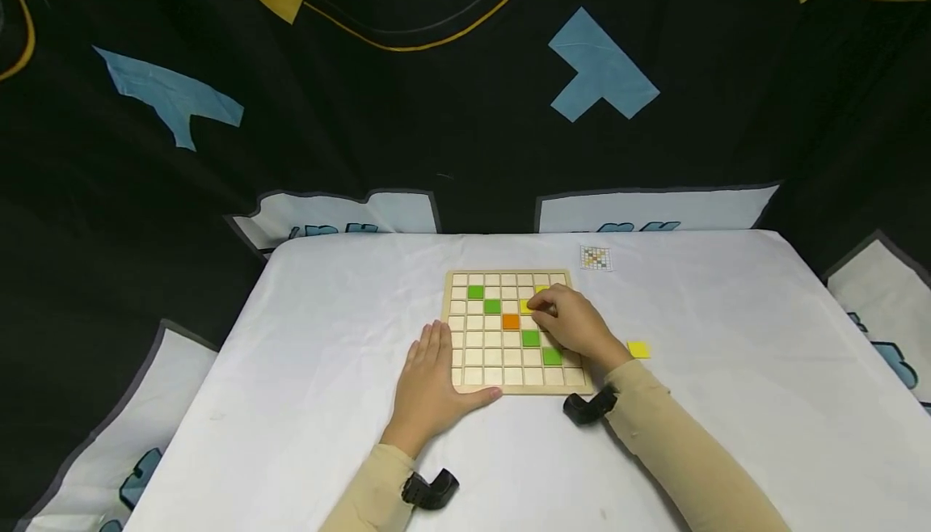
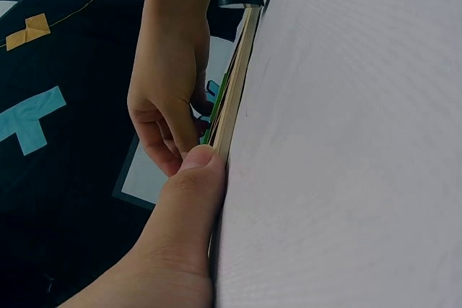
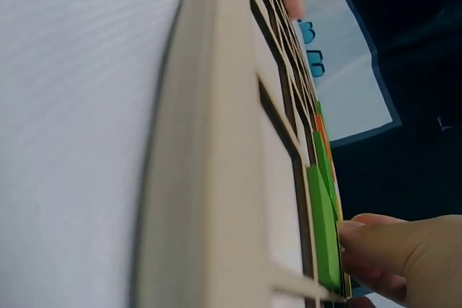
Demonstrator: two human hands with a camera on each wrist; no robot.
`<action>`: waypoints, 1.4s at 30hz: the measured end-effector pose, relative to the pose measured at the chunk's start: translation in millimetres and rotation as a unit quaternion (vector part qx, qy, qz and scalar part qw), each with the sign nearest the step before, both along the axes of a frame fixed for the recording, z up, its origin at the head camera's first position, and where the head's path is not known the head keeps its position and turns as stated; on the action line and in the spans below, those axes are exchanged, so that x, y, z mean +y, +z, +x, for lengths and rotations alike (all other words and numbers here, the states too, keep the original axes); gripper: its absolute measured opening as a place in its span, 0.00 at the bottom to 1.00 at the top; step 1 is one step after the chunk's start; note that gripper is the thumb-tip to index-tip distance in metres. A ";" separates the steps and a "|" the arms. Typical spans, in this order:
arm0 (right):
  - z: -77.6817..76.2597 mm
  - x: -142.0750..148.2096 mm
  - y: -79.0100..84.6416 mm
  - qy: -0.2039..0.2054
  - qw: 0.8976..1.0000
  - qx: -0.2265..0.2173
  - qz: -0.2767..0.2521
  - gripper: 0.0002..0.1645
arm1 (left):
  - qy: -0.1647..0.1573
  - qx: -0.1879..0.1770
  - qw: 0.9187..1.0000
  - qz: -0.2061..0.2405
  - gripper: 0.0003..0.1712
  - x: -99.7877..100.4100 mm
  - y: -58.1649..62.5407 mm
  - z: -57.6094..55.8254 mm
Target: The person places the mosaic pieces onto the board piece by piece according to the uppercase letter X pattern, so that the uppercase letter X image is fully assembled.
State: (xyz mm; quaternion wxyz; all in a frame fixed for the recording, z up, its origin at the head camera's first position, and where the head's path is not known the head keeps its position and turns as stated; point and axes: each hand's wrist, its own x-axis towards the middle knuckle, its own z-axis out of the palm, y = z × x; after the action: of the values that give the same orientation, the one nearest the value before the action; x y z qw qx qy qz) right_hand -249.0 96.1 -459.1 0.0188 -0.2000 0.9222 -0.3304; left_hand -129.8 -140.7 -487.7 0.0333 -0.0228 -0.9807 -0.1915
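Observation:
A square wooden grid board lies on the white table, with several green tiles and an orange tile along a diagonal of its cells. My right hand reaches over the board's right side, thumb and fingertips pinching a yellow tile at a cell. Just behind it, another yellow tile shows partly past the fingers. My left hand rests flat with straight fingers along the board's left edge. Its thumb is spread against the near edge.
A loose yellow tile lies on the table right of the board, beside the right wrist. Beyond the board's far right corner is a small card printed with a coloured grid. A black curtain hangs behind the white table.

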 end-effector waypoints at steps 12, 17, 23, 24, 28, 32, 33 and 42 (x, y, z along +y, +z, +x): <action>0.1 25.4 8.1 -0.030 0.999 0.028 -0.028 0.15 | 0.000 0.020 1.000 0.010 0.79 0.4 -2.7 2.0; 3.2 41.2 7.4 -0.042 0.999 0.014 -0.026 0.18 | 0.007 0.012 1.000 0.009 0.79 0.2 -6.2 10.3; 1.9 65.0 11.0 -0.070 0.997 0.008 -0.011 0.20 | -0.001 0.023 1.000 0.003 0.78 0.6 -3.2 4.7; 1.9 68.8 11.3 -0.074 0.997 0.006 -0.009 0.21 | 0.000 0.025 1.000 0.002 0.78 1.0 -2.6 3.9; 4.9 85.3 9.8 -0.081 0.997 -0.012 0.004 0.22 | -0.002 0.021 1.000 0.009 0.78 2.9 -1.7 4.7; 9.7 99.8 7.1 -0.078 0.996 -0.023 0.026 0.23 | -0.001 0.013 1.000 0.010 0.79 2.4 -1.7 6.3; 10.3 103.2 6.4 -0.077 0.996 -0.026 0.031 0.23 | -0.001 0.015 1.000 0.009 0.79 1.9 -1.7 6.2; 13.9 130.2 6.7 -0.045 0.995 -0.073 0.053 0.23 | 0.000 0.011 1.000 0.004 0.79 -0.9 -0.2 2.2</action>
State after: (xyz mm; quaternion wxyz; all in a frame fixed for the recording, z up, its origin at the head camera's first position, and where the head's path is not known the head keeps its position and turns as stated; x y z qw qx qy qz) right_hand -235.1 226.4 -452.4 0.0820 -0.1322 0.9426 -0.2955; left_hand -127.6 -141.6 -487.9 0.0439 -0.0250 -0.9795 -0.1949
